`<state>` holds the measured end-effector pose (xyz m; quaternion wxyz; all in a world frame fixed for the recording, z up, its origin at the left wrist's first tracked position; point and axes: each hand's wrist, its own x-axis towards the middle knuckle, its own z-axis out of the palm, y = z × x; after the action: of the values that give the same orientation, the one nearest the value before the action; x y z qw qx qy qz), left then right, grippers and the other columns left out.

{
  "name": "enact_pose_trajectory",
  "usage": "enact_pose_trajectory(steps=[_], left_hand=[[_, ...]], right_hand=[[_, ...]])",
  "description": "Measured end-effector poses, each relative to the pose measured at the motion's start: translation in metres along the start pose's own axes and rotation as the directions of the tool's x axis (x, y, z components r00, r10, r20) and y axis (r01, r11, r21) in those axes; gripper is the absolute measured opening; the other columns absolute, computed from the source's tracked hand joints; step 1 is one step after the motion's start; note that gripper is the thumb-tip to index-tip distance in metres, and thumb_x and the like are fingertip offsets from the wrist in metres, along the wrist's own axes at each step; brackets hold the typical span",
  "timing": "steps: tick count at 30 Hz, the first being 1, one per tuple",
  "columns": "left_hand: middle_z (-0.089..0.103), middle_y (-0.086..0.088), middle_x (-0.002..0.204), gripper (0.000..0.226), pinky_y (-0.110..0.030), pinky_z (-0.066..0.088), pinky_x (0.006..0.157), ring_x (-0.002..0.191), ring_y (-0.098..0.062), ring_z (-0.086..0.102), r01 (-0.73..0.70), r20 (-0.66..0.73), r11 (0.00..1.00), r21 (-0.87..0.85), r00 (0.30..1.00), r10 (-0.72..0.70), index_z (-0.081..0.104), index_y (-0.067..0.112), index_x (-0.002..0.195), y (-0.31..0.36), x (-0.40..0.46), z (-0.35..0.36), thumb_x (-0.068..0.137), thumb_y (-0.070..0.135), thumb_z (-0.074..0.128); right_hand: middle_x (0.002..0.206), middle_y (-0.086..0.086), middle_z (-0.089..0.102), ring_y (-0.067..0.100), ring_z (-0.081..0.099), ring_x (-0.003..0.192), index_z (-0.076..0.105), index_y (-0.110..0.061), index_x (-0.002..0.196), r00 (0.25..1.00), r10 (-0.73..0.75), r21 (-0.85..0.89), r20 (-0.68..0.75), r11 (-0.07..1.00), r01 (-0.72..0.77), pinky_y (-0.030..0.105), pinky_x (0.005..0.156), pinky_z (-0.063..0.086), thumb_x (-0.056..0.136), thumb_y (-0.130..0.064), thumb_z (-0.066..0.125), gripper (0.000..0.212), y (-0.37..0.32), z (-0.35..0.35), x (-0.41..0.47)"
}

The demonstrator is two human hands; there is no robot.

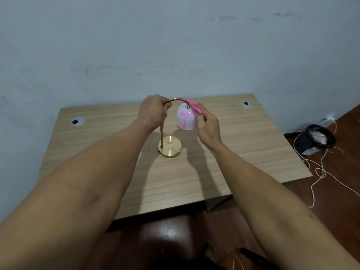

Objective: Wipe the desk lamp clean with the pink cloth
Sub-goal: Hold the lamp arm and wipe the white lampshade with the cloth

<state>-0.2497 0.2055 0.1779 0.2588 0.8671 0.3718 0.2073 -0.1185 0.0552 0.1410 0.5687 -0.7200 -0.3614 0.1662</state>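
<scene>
A desk lamp stands in the middle of the wooden desk [243,152]: a round brass base [171,148] with pink smears, a brass stem that arches over, and a white bell shade [186,118] streaked with pink. My left hand [153,113] grips the stem at the left side of the arch. My right hand [208,128] is just right of the shade and pinches the pink cloth [194,107], which lies against the shade's top right and the end of the arch.
The desk stands against a pale blue wall and has two round cable holes [78,121] [246,105]. A small pink spot [149,150] marks the desk left of the base. A dark basket [315,139] and a loose white cord [321,168] lie on the floor at right.
</scene>
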Motion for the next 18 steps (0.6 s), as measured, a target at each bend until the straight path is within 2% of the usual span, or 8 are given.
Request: enact_pose_trajectory(steps=[3, 5, 7, 9, 11, 14, 16, 18], left_hand=[[0.058, -0.011, 0.064, 0.03, -0.032, 0.033, 0.062, 0.068, -0.035, 0.053, -0.008, 0.012, 1.0, -0.004, 1.0, 0.008, 0.069, 0.006, 0.08, 0.001, 0.001, -0.001, 0.1, 0.025, 0.058], [0.057, -0.011, 0.064, 0.029, -0.032, 0.033, 0.062, 0.069, -0.035, 0.053, -0.003, 0.015, 1.0, -0.001, 1.0, 0.003, 0.07, 0.006, 0.08, 0.001, 0.002, -0.002, 0.1, 0.025, 0.058], [0.055, -0.01, 0.063, 0.029, -0.033, 0.035, 0.063, 0.069, -0.035, 0.052, 0.004, 0.012, 1.0, -0.006, 1.0, -0.004, 0.07, 0.006, 0.081, 0.001, 0.003, -0.001, 0.099, 0.025, 0.059], [0.053, -0.009, 0.062, 0.028, -0.033, 0.036, 0.063, 0.068, -0.035, 0.051, 0.009, 0.01, 1.0, -0.014, 1.0, -0.009, 0.07, 0.005, 0.08, 0.001, 0.003, 0.0, 0.099, 0.024, 0.059], [0.052, -0.009, 0.061, 0.028, -0.033, 0.036, 0.062, 0.068, -0.035, 0.049, 0.015, 0.017, 1.0, -0.017, 1.0, -0.015, 0.069, 0.005, 0.08, 0.001, 0.002, 0.0, 0.099, 0.024, 0.059], [0.049, -0.007, 0.059, 0.028, -0.032, 0.034, 0.063, 0.068, -0.034, 0.049, 0.017, 0.023, 1.0, -0.016, 1.0, -0.017, 0.069, 0.006, 0.079, 0.002, 0.002, 0.0, 0.099, 0.023, 0.059], [0.047, -0.006, 0.058, 0.028, -0.032, 0.033, 0.062, 0.067, -0.034, 0.047, 0.021, 0.029, 1.0, -0.016, 0.999, -0.021, 0.068, 0.006, 0.078, 0.001, 0.002, -0.002, 0.098, 0.023, 0.059], [0.049, -0.008, 0.06, 0.028, -0.032, 0.035, 0.061, 0.066, -0.034, 0.047, 0.029, 0.028, 0.999, -0.025, 0.999, -0.028, 0.068, 0.006, 0.077, 0.001, 0.003, -0.002, 0.098, 0.023, 0.059]], right_hand=[[0.114, -0.012, 0.074, 0.012, 0.066, 0.101, 0.076, -0.037, 0.115, 0.986, 0.149, 0.08, -0.069, 0.986, -0.143, 0.03, 0.082, 0.054, 0.094, -0.027, 0.045, 0.039, -0.001, 0.003, 0.013], [0.114, -0.009, 0.074, 0.016, 0.066, 0.099, 0.076, -0.035, 0.115, 0.983, 0.177, 0.041, -0.057, 0.984, -0.175, 0.031, 0.077, 0.055, 0.093, -0.03, 0.047, 0.037, -0.007, 0.005, 0.024], [0.123, -0.01, 0.071, 0.015, 0.064, 0.114, 0.074, -0.037, 0.12, 0.995, 0.102, -0.01, -0.005, 0.995, -0.102, 0.031, 0.091, 0.054, 0.098, -0.034, 0.049, 0.033, -0.004, 0.009, 0.022], [0.141, -0.014, 0.062, 0.005, 0.05, 0.136, 0.069, -0.036, 0.129, 1.0, 0.025, 0.006, 0.004, 1.0, -0.025, 0.027, 0.113, 0.041, 0.101, -0.03, 0.05, 0.034, 0.004, 0.011, 0.009], [0.135, -0.025, 0.062, -0.005, 0.05, 0.133, 0.07, -0.044, 0.125, 0.998, 0.036, 0.05, -0.058, 0.998, -0.033, 0.023, 0.112, 0.041, 0.101, -0.025, 0.049, 0.037, 0.009, 0.011, -0.005], [0.105, -0.015, 0.074, 0.017, 0.068, 0.103, 0.076, -0.042, 0.113, 0.964, 0.218, 0.092, -0.151, 0.974, -0.205, 0.036, 0.088, 0.056, 0.089, -0.032, 0.044, 0.041, 0.007, 0.012, 0.008], [0.109, -0.004, 0.075, 0.022, 0.067, 0.104, 0.077, -0.031, 0.113, 0.951, 0.26, 0.068, -0.169, 0.965, -0.252, 0.039, 0.09, 0.058, 0.086, -0.032, 0.044, 0.043, 0.0, 0.015, 0.024], [0.116, -0.007, 0.073, 0.014, 0.064, 0.112, 0.075, -0.029, 0.116, 0.971, 0.195, 0.031, -0.139, 0.981, -0.192, 0.038, 0.101, 0.053, 0.092, -0.029, 0.047, 0.037, -0.006, 0.021, 0.024]])
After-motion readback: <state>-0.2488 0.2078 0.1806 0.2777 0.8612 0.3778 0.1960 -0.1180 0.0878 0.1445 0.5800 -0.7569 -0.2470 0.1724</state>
